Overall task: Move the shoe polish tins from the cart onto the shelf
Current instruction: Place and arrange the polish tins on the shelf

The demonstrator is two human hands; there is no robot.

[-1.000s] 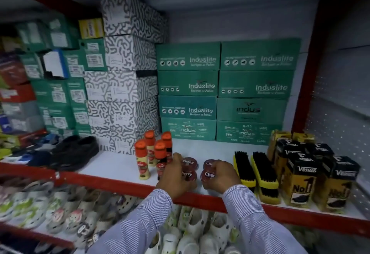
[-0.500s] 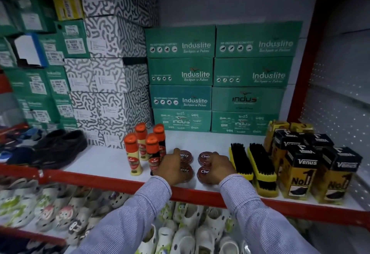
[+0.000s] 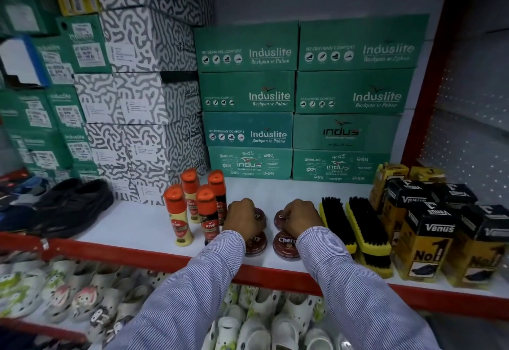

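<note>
Nearest the camera, white clogs [image 3: 256, 322] are lying heaped on the lower level, under two striped sleeves [image 3: 192, 294] reaching forward over the red front rail [image 3: 124, 251] of the shelf [image 3: 132, 220].

Just past the rail, two front polish tins are sitting on the white shelf: the front left tin [image 3: 257, 242], partly covered by the left wrist, and the front right tin [image 3: 285, 243], its lid reading "Cherry". Directly behind them, the left hand [image 3: 242, 218] is curling down over the rear left tin [image 3: 260, 216], fingers closed around it. The right hand [image 3: 298, 218] is doing likewise on the rear right tin [image 3: 279, 218]. Whether either rear tin is lifted or resting on the shelf cannot be told. All four tins are forming a tight two-by-two block.

To the left, four orange-capped Kiwi bottles [image 3: 192, 206] are standing upright, just beside the left hand. To the right, two yellow-backed brushes [image 3: 355, 228] are lying bristles up, and beyond them yellow-and-black Venus boxes [image 3: 429, 234] are standing in rows. Far left, dark shoes [image 3: 71, 206] are resting on the shelf.

At the back, green Induslite boxes [image 3: 303, 96] and patterned grey-white boxes [image 3: 143, 87] are standing stacked against the wall.
</note>
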